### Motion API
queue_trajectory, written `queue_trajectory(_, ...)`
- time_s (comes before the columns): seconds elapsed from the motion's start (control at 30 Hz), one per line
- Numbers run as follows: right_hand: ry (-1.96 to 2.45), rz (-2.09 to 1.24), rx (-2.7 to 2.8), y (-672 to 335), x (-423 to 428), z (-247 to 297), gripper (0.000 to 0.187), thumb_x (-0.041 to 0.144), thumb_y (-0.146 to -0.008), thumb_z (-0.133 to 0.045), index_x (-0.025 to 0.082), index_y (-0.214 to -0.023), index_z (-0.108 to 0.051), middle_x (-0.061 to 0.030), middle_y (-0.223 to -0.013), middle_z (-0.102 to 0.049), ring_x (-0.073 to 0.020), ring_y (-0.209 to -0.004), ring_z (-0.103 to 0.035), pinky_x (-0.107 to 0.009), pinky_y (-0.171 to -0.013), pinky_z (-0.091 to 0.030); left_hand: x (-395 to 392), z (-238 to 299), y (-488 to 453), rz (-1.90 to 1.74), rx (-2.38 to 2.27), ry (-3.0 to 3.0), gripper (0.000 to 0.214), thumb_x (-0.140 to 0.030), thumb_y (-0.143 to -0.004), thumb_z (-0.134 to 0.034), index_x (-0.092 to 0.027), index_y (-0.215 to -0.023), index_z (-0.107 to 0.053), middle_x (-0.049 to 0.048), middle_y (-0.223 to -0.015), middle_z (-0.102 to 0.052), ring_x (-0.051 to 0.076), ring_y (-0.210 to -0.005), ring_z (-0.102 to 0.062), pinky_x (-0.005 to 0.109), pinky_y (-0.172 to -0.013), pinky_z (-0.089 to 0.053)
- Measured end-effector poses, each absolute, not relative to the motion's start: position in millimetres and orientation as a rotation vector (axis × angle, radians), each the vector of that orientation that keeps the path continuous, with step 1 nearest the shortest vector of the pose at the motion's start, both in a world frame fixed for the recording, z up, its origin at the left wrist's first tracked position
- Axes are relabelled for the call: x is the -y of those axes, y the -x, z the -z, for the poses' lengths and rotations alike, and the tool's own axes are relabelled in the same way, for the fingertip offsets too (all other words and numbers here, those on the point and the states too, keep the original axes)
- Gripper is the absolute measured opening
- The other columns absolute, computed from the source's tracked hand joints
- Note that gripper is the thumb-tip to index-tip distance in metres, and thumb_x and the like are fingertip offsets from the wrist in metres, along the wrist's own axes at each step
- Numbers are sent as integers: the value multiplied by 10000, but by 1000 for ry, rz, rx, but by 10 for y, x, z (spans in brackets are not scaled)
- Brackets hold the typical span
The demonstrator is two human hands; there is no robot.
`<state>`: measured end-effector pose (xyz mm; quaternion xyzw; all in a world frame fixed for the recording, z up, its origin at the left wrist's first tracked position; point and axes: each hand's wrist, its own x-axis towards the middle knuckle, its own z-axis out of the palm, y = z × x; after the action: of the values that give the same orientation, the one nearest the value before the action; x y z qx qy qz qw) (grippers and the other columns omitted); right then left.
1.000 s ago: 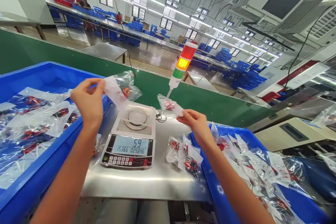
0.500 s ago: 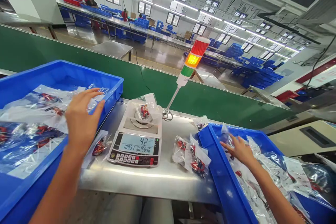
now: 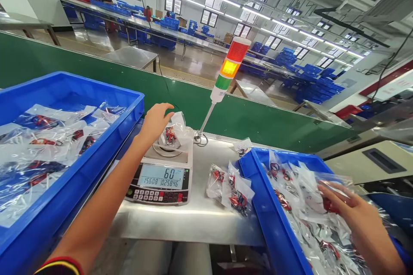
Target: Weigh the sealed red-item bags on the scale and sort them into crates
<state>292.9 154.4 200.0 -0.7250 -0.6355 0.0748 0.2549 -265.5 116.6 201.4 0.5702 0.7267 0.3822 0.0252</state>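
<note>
My left hand (image 3: 156, 120) is over the back of the digital scale (image 3: 161, 182), its thumb and fingers apart and empty. Beside its thumb, a clear bag of red parts (image 3: 171, 134) lies on the scale's pan. The display reads 60. In the right blue bin (image 3: 269, 219), my right hand (image 3: 363, 212) has its fingers closed on a clear plastic bag (image 3: 334, 179) with something red inside; part of that bag is hidden by the hand. Many similar bags (image 3: 325, 227) lie around it.
At left stands a large blue bin (image 3: 129, 114) of bagged parts. Several bags (image 3: 237, 193) lie on the metal table (image 3: 206, 223) between scale and right bin, and another (image 3: 242, 147) lies behind. A signal light (image 3: 229, 68) glows amber near the green barrier (image 3: 277, 122).
My left hand has moved right from the left bin to the scale. My right hand has moved right and nearer within its bin, closing on a bag. The display went from 42 to 60.
</note>
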Motion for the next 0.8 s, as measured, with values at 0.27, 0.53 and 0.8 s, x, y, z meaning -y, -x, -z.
queue_trajectory(0.27,1330,-1080,1335,-1341,-1345,-2422,405,536,-674,-824,264,-959,-730,-100,-1081,-783,-346,-996,-742,-487,-799,-632,-1532,-1889,2667,-1051,-2177,-1732,123,-231,-863,-707,-200,-980,-731,57,-1001,-761,249,-1010,-690,403,-950,-522)
queue_trajectory(0.53,860,-1259,1646,-35,-1466,-2402,350,515,-726,-806,200,-849,-718,-23,-815,-758,-181,-758,-697,-319,-723,-571,-1499,-2038,2659,-1085,-2204,-1620,275,-409,-970,-646,-150,-1053,-678,63,-1064,-702,199,-938,-683,408,-872,-584)
queue_trajectory(0.8,598,-1110,2016,636,-1455,-2202,292,466,-859,-699,274,-1080,-695,-9,-1259,-743,-214,-1194,-672,-387,-1036,-543,-525,-2637,3407,-1696,-2625,-1235,270,-283,-854,-615,-105,-1054,-652,114,-1095,-712,309,-1039,-651,572,-1035,-485)
